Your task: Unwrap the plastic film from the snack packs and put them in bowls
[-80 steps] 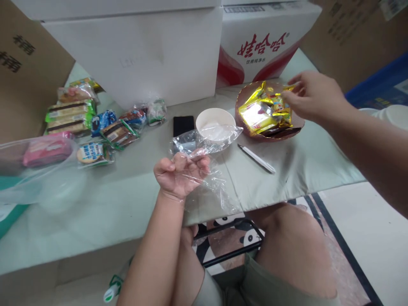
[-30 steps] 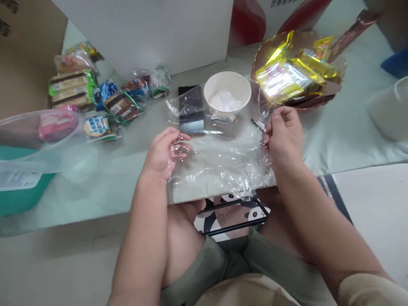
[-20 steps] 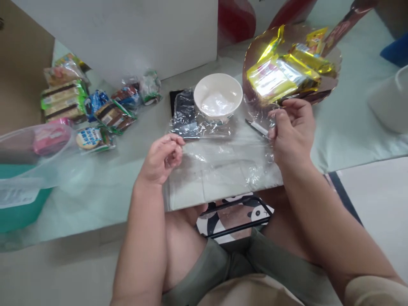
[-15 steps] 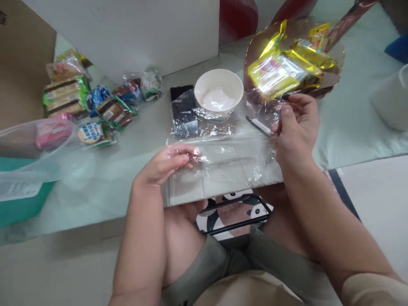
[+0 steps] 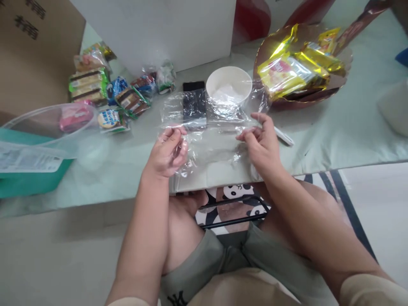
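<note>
A sheet or bag of clear plastic film [image 5: 210, 146] stretches between my two hands above the table's near edge. My left hand [image 5: 168, 151] is closed, thumb and fingers pinching the film's left side. My right hand [image 5: 263, 142] grips the right side between thumb and fingers, with one finger raised. Behind the film stand a white bowl [image 5: 228, 76] and a dark phone [image 5: 194, 91], both partly seen through it. A slim white pen-like tool [image 5: 283, 137] lies on the table, partly hidden by my right hand.
A gold-rimmed bowl [image 5: 280, 102] holds yellow packets at the back right. Several wrapped snacks [image 5: 132, 101], a clear plastic tub [image 5: 72, 146] and a green object [image 5: 51, 180] are on the left. A white box [image 5: 165, 29] and a cardboard box [image 5: 35, 63] stand behind.
My right hand has come leftward and nearer, away from the gold-rimmed bowl, uncovering the tool's white end. My left fingers have curled in on the film. The view has shifted slightly left.
</note>
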Available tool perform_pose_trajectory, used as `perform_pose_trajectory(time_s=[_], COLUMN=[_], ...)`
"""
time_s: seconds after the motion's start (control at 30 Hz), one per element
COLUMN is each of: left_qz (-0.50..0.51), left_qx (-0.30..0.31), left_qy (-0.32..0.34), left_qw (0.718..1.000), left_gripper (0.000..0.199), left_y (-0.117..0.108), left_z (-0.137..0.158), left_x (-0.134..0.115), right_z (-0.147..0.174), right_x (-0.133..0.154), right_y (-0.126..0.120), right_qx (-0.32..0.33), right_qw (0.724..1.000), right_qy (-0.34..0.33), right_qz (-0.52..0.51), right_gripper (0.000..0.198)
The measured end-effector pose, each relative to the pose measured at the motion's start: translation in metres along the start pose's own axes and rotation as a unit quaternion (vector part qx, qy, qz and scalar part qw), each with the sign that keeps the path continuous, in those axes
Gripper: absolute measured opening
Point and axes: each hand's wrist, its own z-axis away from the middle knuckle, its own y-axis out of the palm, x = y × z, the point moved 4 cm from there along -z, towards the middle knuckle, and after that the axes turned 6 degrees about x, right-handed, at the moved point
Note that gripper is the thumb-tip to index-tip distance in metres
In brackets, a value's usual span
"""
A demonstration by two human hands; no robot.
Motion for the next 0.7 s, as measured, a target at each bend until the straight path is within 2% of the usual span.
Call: perform_pose_trajectory(time_s=[0.1, 0.2, 0.3, 0.4, 0.5, 0.6, 0.7], left_qz=[-0.036, -0.076, -0.106, -0.101, -0.075, -0.076, -0.095], left_qx=[-0.018, -0.035, -0.025, -0.023, 0.01, 0.053, 0.04], left_qy=[-0.026, -0.019, -0.011, 0.0, 0.028, 0.036, 0.048], left_qw=[0.999, 0.996, 0.994, 0.995, 0.997, 0.995, 0.993], left_gripper=[0.032, 0.028, 0.028, 0.031, 0.039, 0.042, 0.044], left_y=[-0.007, -0.014, -0.017, -0.02, -0.02, -0.019, -0.018], left_z=[0.001, -0.001, -0.004, -0.006, -0.006, -0.005, -0.001], left_x=[-0.001, -0.003, -0.004, -0.006, -0.008, -0.009, -0.01], right_z=[-0.009, -0.016, -0.02, -0.023, -0.024, -0.022, -0.015], right_x=[-0.004, -0.011, -0.012, -0.008, -0.003, 0.004, 0.015], right_y=[-0.008, -0.019, -0.031, -0.044, -0.05, -0.042, -0.034], right_qx=[-0.048, -0.062, -0.07, -0.113, -0.151, -0.091, -0.037], right_qw=[0.998, 0.996, 0.996, 0.992, 0.986, 0.991, 0.994], right_qy=[0.002, -0.007, -0.011, -0.002, 0.012, 0.023, 0.016], right_qz=[-0.041, -0.059, -0.049, -0.049, -0.07, -0.092, -0.098], right_gripper=[0.026, 0.032, 0.037, 0.036, 0.034, 0.045, 0.053])
